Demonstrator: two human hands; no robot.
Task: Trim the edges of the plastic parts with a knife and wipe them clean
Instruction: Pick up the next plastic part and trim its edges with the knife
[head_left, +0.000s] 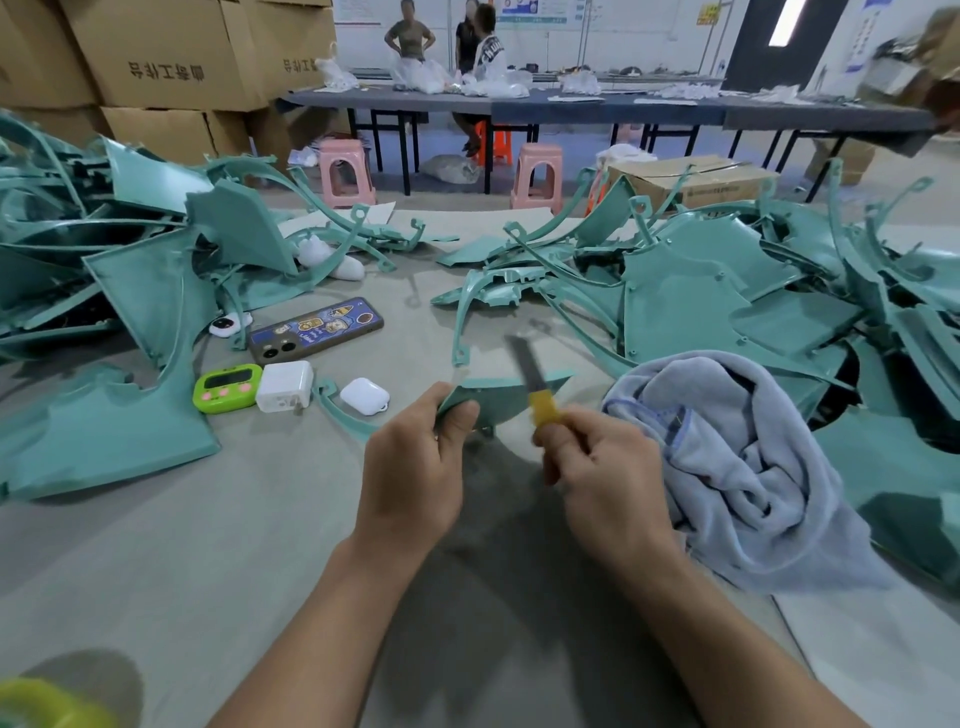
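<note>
We're early on: left hand (415, 462) pinches one teal part (493, 397) above the table (260, 571), right hand (602, 467) grips the knife (535, 384) against its edge. Piles (727, 291) untrimmed, looks like, towel (727, 457) waiting beside.

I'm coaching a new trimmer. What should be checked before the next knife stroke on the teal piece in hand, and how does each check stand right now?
1. Part held firmly: ok. The left hand pinches the near end of the teal part.
2. Knife grip: ok. The right hand holds the knife by its yellow handle.
3. Blade set on the part's edge: cannot tell, because the blade is blurred.
4. Left hand out of the blade's path: ok. It sits to the left of the blade.
5. Towel ready for wiping: ok. It lies just right of the right hand.
6. Phone away from the work: ok. It lies off to the left.
</note>
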